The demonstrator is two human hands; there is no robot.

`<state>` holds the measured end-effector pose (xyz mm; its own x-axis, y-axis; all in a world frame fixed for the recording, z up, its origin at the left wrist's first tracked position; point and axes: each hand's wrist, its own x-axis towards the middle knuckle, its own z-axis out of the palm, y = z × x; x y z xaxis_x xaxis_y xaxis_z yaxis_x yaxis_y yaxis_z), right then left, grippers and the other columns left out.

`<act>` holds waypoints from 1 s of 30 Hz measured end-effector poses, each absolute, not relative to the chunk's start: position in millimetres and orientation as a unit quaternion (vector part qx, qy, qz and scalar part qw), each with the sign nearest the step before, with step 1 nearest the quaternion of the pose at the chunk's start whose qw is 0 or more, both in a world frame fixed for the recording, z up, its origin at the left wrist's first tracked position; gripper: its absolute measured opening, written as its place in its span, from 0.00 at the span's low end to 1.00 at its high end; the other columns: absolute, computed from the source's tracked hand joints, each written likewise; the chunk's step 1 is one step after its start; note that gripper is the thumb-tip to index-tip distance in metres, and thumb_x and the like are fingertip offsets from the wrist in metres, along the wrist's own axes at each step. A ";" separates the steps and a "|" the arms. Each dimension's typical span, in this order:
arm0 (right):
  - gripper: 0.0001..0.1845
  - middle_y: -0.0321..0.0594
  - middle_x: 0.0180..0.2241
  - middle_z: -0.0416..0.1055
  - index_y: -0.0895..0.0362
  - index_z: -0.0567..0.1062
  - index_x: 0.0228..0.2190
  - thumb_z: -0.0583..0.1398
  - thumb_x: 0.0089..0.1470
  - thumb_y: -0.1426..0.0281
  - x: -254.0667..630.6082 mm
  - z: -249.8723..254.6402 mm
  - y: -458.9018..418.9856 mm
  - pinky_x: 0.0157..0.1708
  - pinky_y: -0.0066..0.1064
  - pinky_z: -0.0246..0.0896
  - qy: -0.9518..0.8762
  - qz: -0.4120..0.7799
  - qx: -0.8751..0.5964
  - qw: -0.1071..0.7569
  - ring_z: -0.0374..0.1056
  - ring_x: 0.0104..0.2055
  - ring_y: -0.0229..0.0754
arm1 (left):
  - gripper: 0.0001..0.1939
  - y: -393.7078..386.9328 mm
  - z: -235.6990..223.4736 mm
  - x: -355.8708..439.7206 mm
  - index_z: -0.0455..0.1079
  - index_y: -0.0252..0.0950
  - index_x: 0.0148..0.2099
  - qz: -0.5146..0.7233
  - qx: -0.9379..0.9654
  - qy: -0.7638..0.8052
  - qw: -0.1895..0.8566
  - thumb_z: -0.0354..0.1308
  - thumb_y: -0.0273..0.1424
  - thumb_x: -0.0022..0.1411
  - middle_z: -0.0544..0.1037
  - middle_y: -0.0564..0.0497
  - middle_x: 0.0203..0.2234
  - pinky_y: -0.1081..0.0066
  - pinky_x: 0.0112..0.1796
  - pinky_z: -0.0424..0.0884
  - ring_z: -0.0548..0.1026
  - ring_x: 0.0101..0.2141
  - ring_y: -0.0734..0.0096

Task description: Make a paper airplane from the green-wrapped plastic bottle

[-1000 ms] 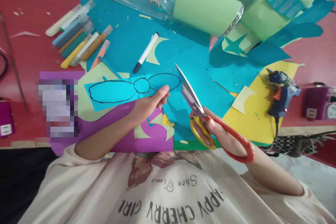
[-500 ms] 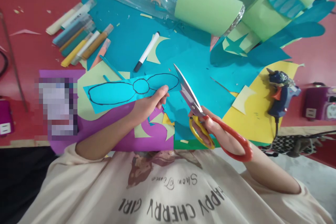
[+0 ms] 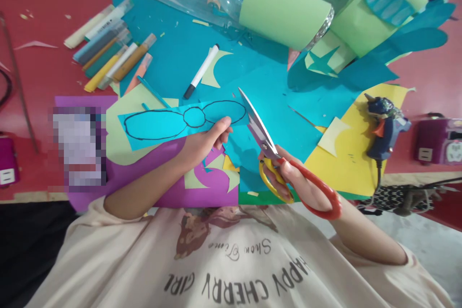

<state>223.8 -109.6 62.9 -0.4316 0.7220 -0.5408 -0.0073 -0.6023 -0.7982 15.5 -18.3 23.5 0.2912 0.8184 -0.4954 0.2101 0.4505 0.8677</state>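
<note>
My left hand (image 3: 212, 137) pinches the lower right part of a blue paper strip (image 3: 155, 124), thumb on top. Black outlines on the strip form two long ovals joined by a small circle. In my right hand (image 3: 285, 173) is a pair of scissors (image 3: 265, 139) with one red and one yellow handle loop. Its blades point up and to the left, beside the strip's right end. Whether the blades touch the paper edge I cannot tell.
A white marker (image 3: 202, 71) lies beyond the strip, and several coloured markers (image 3: 108, 48) lie at the left. Behind rests a plastic bottle (image 3: 285, 9) wrapped in green paper. A glue gun (image 3: 384, 125) lies on yellow paper (image 3: 346, 173) at the right. Purple paper (image 3: 144, 173) lies in front.
The left end of the paper strip has risen slightly and shifted a little right. The scissors' handles have moved slightly left. Both hands keep their hold.
</note>
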 end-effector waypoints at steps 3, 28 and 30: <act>0.27 0.25 0.19 0.54 0.53 0.61 0.42 0.51 0.58 0.42 223.4 62.4 -109.7 0.14 0.27 0.44 -0.377 0.756 -0.478 0.240 0.46 0.16 0.31 | 0.22 -16.8 25.1 16.3 0.68 0.38 0.22 0.244 0.469 0.542 0.653 0.55 0.50 0.57 0.69 0.56 0.16 0.73 0.22 0.62 0.65 0.17 0.78; 0.28 0.26 0.20 0.52 0.52 0.64 0.44 0.52 0.57 0.42 235.7 57.6 -113.5 0.13 0.24 0.39 -0.395 0.748 -0.486 0.219 0.43 0.16 0.29 | 0.19 -13.1 20.3 13.5 0.69 0.36 0.22 0.293 0.430 0.538 0.663 0.57 0.45 0.55 0.72 0.55 0.15 0.75 0.17 0.59 0.64 0.14 0.81; 0.28 0.25 0.20 0.50 0.52 0.64 0.44 0.52 0.57 0.42 236.2 57.7 -112.9 0.13 0.24 0.39 -0.398 0.746 -0.489 0.214 0.42 0.17 0.29 | 0.18 -12.5 20.7 13.8 0.69 0.36 0.22 0.300 0.434 0.534 0.660 0.57 0.44 0.56 0.71 0.55 0.15 0.75 0.17 0.60 0.64 0.14 0.81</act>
